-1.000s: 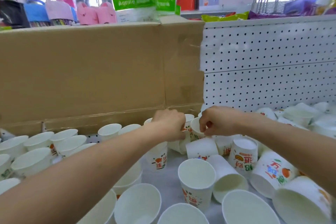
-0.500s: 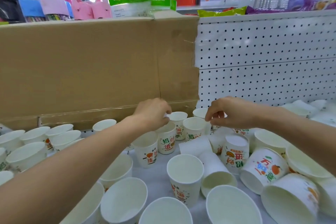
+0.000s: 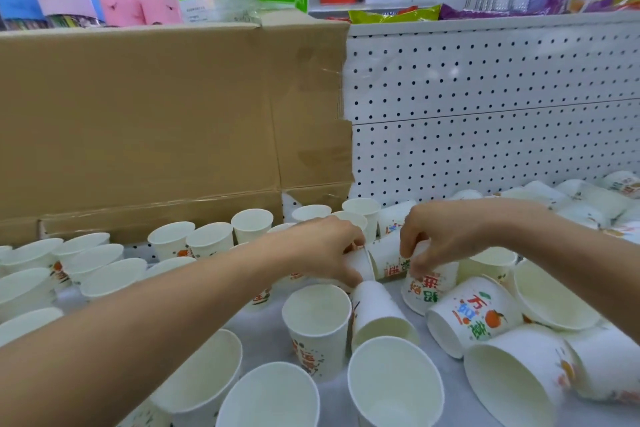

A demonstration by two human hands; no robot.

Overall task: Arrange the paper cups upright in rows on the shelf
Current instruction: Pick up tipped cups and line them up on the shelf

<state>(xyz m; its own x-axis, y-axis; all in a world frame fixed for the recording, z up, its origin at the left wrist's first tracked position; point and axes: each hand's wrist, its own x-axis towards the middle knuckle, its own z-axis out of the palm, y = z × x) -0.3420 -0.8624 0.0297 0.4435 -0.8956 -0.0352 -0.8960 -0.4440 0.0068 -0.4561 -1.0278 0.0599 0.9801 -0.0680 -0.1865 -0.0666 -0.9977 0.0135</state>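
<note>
A tapered white paper cup (image 3: 386, 258) printed with red and green characters lies sideways at the centre of the frame, gripped at its two ends. The left hand (image 3: 327, 250) curls its fingers round the rim end; the right hand (image 3: 440, 236) pinches the base end. Around it, smooth matt cups (image 3: 317, 326) stand upright at left and front, and others (image 3: 474, 315) lie toppled at right, on the pale shelf (image 3: 263, 333). Behind rise creased brown cardboard (image 3: 166, 121) and a white perforated panel (image 3: 491, 107).

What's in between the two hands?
A paper cup on its side, gripped by the left hand and right hand, seen in the head view.
</note>
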